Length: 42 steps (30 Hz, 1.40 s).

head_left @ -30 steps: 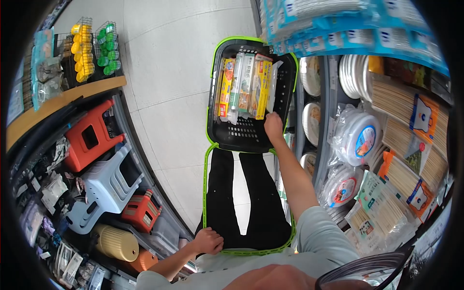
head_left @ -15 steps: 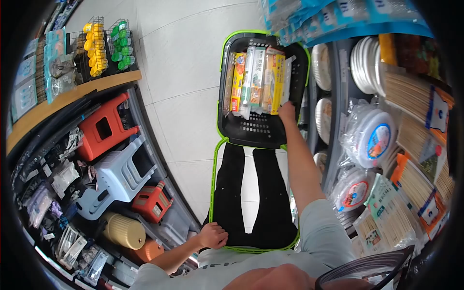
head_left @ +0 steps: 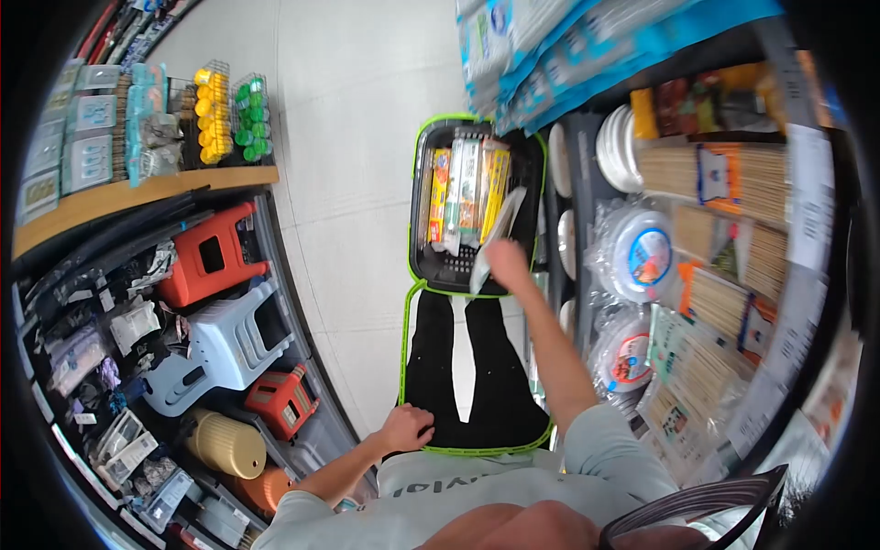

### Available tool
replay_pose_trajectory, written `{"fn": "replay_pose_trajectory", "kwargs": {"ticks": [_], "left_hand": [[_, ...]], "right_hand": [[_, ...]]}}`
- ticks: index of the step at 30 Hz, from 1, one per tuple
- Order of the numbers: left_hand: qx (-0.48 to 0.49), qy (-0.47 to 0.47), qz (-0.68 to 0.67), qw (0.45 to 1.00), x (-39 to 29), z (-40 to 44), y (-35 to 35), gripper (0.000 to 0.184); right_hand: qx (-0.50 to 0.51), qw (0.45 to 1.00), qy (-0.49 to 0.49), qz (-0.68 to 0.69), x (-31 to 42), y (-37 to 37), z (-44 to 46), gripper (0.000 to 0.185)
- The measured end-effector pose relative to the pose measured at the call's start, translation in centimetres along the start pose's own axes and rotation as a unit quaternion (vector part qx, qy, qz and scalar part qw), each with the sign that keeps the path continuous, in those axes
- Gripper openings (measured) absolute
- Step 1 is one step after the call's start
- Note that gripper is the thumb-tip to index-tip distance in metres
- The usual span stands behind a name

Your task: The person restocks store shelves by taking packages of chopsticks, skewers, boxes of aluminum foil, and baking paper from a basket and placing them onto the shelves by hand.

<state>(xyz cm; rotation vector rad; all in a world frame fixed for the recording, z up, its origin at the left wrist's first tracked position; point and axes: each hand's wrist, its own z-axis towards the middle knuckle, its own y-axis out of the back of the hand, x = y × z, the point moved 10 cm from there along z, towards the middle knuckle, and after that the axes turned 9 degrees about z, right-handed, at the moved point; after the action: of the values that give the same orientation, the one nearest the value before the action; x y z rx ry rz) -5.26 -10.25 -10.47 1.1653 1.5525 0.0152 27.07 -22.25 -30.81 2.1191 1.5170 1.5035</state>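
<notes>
My right hand [head_left: 507, 264] is closed on a thin white package [head_left: 500, 227], which it holds tilted over the right side of a black basket [head_left: 429, 266] with a green rim. Several long boxes, some yellow and some white, stand side by side in the basket. Near my body, my left hand [head_left: 406, 428] is closed at the left end of a green handle [head_left: 467, 450], by my dark trousers. Its fingers are curled, and the handle runs beneath or beside them.
On the left shelf are a red stool [head_left: 213, 257], a blue-grey stool [head_left: 236, 335] and a beige ribbed bin [head_left: 225, 442]. The right shelf holds plastic-wrapped plates [head_left: 639, 257] and skewer packs [head_left: 692, 367]. Blue-and-white packages [head_left: 587, 64] overhang the basket's far right.
My right hand has pulled the thin white package up and toward me, so it now slants across the basket's near right corner. The view has shifted.
</notes>
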Motion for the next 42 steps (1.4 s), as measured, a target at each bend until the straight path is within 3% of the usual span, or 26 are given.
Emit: {"fn": "replay_pose_trajectory", "kwargs": {"ticks": [2,3,4,6,8,9,11,12,16,18,20,21,22,24,25,26,27,28,30,32,34,36,37,42], "left_hand": [[-0.017,0.245,-0.174,0.954,3.6,0.0,1.0,0.030],[-0.116,0.302,-0.312,0.893,6.7,-0.1,0.9,0.040],[-0.214,0.351,-0.440,0.798,9.7,-0.9,0.9,0.050],[-0.367,0.449,-0.492,0.650,11.7,-1.9,5.9,0.058],[-0.275,0.320,-0.642,0.640,8.3,0.4,10.1,0.068],[-0.282,0.318,-0.645,0.635,7.4,-0.6,11.1,0.068],[-0.207,0.171,-0.806,0.528,3.2,0.3,12.7,0.071],[-0.159,0.092,-0.834,0.521,1.0,0.0,14.1,0.069],[-0.138,-0.005,-0.840,0.525,-4.0,-2.4,17.7,0.074],[-0.114,-0.065,-0.842,0.524,-7.7,-3.0,19.6,0.077],[-0.080,-0.115,-0.844,0.518,-12.0,-4.0,20.5,0.079],[-0.112,-0.034,-0.820,0.561,-13.3,-4.2,20.4,0.093],[-0.099,-0.040,-0.820,0.562,-14.9,-4.3,20.8,0.093],[-0.072,-0.096,-0.808,0.577,-17.7,-5.0,21.5,0.096],[-0.022,-0.181,-0.844,0.505,-19.0,-5.3,21.7,0.092],[-0.014,-0.176,-0.846,0.502,-19.0,-5.6,21.0,0.092],[-0.002,-0.158,-0.827,0.539,-19.3,-5.5,20.9,0.097],[0.007,-0.141,-0.806,0.574,-19.6,-5.5,20.7,0.102],[0.013,-0.130,-0.818,0.561,-20.3,-5.2,21.3,0.103],[0.012,-0.142,-0.853,0.501,-20.9,-5.1,21.9,0.089],[-0.016,-0.109,-0.858,0.501,-20.1,-4.3,21.8,0.084],[-0.048,-0.078,-0.861,0.500,-19.4,-3.8,22.0,0.079],[-0.066,-0.087,-0.864,0.492,-19.5,-3.7,22.6,0.076],[-0.129,-0.152,-0.858,0.474,-18.8,-3.7,26.6,0.070]], "right_hand": [[0.014,0.996,0.092,0.013,7.8,0.4,-5.4,0.026],[0.020,0.993,0.084,0.087,11.6,2.1,-8.3,0.025],[0.033,0.983,0.076,0.163,16.0,4.0,-11.8,0.024],[0.075,0.976,0.121,0.167,23.2,5.6,-17.3,0.019],[0.128,0.951,0.238,0.149,31.2,6.1,-23.0,0.016],[0.122,0.939,0.287,0.144,35.3,6.8,-26.2,0.014],[0.145,0.917,0.359,0.093,40.1,4.8,-31.8,0.012],[0.145,0.916,0.363,0.085,41.6,4.9,-33.2,0.012],[0.105,0.893,0.434,0.066,46.3,8.0,-38.1,0.028],[-0.119,0.886,0.449,0.014,47.0,13.5,-38.5,0.028],[-0.186,0.892,0.384,-0.152,46.6,17.5,-38.5,0.036],[-0.216,0.907,0.342,-0.119,46.0,20.1,-38.3,0.038],[-0.247,0.917,0.300,-0.085,45.2,22.4,-38.1,0.040],[-0.230,0.934,0.269,-0.036,43.1,24.6,-38.2,0.045],[-0.202,0.948,0.246,0.022,41.5,24.7,-38.4,0.050],[-0.205,0.950,0.236,0.023,40.6,24.8,-38.9,0.050],[-0.148,0.948,0.211,0.187,39.2,24.6,-38.3,0.046],[-0.085,0.917,0.180,0.347,38.0,23.8,-38.2,0.043],[-0.076,0.899,0.150,0.405,36.8,23.2,-38.6,0.038],[-0.105,0.774,0.165,0.602,35.8,23.1,-39.5,0.038],[-0.083,0.747,0.168,0.638,36.7,22.2,-40.4,0.043],[-0.160,0.675,0.174,0.699,35.4,21.8,-40.9,0.053],[-0.164,0.689,0.165,0.687,35.4,21.2,-41.4,0.059],[-0.171,0.690,0.143,0.689,34.1,16.5,-43.5,0.055]]}}
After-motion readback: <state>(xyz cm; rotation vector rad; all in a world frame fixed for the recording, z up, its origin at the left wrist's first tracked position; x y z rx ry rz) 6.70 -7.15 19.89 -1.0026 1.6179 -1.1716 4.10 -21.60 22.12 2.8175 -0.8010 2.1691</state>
